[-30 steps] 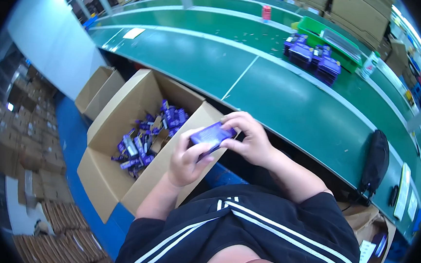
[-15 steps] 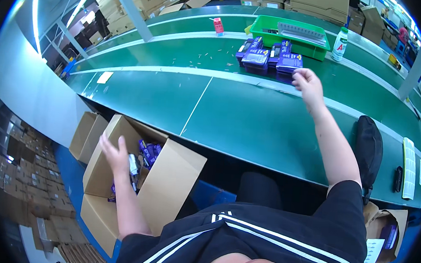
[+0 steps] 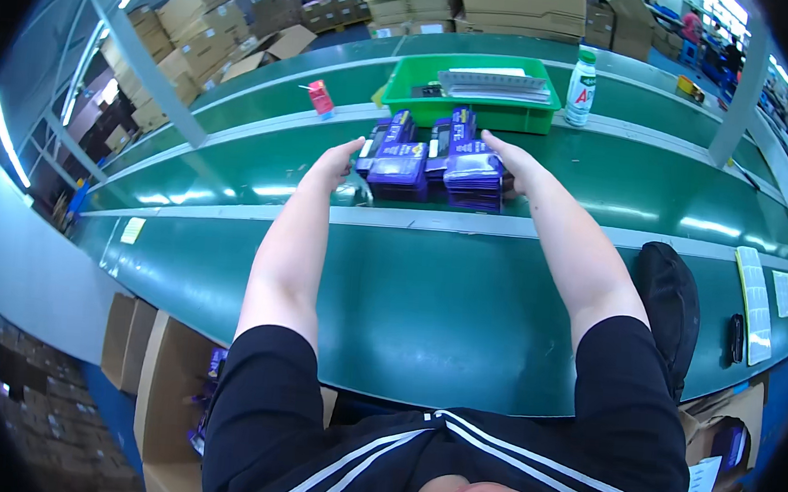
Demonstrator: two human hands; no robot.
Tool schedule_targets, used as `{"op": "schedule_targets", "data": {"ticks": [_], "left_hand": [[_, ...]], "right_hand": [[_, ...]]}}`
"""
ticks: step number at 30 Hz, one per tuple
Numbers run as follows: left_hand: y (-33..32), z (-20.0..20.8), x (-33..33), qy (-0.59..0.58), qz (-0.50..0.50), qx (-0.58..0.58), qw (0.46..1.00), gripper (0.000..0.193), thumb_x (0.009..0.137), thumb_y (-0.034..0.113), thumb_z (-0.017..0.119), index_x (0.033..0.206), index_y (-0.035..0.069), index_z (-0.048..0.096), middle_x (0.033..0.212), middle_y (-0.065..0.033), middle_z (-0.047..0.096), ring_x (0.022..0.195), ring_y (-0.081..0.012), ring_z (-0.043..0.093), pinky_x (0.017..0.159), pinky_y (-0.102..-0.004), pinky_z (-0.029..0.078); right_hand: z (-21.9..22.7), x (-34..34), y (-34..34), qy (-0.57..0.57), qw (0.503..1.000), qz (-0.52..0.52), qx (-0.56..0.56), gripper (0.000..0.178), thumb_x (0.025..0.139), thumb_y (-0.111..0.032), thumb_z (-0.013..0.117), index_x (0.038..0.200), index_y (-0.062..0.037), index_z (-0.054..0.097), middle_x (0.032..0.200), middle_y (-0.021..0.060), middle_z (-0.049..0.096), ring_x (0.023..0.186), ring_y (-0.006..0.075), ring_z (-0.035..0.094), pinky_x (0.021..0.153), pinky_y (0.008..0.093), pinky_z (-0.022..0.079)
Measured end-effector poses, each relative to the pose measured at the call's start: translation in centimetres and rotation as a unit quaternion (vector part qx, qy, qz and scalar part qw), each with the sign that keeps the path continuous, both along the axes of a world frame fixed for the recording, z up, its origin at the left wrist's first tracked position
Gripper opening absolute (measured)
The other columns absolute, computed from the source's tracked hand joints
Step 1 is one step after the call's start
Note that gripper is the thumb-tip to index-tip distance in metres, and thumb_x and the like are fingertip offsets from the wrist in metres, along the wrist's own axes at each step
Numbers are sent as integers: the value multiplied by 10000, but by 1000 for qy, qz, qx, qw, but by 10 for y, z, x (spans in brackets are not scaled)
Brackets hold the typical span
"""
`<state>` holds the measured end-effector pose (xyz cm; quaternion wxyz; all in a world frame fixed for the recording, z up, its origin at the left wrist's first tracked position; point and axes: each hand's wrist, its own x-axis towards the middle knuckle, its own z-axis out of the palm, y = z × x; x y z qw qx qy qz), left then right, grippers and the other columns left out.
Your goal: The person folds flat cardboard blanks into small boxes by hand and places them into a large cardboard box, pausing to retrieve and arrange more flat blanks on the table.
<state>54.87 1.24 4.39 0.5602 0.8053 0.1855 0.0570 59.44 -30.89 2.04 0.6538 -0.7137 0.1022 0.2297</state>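
Several stacks of flat purple packages (image 3: 400, 166) stand close together on the green bench, just beyond a pale rail. My left hand (image 3: 334, 164) is at their left side, its fingers stretched toward the nearest package edge. At the right side, my right hand (image 3: 515, 168) has its thumb along the top of the right stack (image 3: 475, 174), while its other fingers are partly hidden beside the stack. The two hands bracket the group from either side, both open. Whether the left fingers touch the packages I cannot tell.
Behind the stacks stands a green bin (image 3: 476, 115) holding papers. A white bottle (image 3: 581, 90) with a green cap and a small red carton (image 3: 320, 99) flank it. A black pouch (image 3: 667, 302) lies at right. An open cardboard box (image 3: 164, 394) with purple packages sits lower left.
My left hand has come up from the open cardboard box to the left side of the stacks. My right hand has moved in against their right side. The view has shifted forward.
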Motion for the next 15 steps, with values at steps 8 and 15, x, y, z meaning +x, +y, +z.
{"op": "schedule_targets", "data": {"ticks": [8, 15], "left_hand": [[7, -38, 83, 114, -44, -156, 980, 459, 819, 223, 697, 1160, -51, 557, 1014, -191, 657, 792, -257, 657, 694, -332, 555], [17, -51, 88, 126, -69, -238, 961, 446, 809, 205, 701, 1145, -46, 550, 948, -190, 670, 751, -250, 684, 684, -348, 583]], "right_hand": [[-18, 28, 10, 13, 999, -33, 19, 511, 863, -467, 624, 1140, -37, 623, 1001, 110, 694, 828, 242, 675, 797, 379, 515], [-27, 27, 16, -6, 992, -61, 106, 405, 891, -354, 620, 1130, -26, 623, 920, 99, 710, 753, 215, 698, 685, 296, 561]]}}
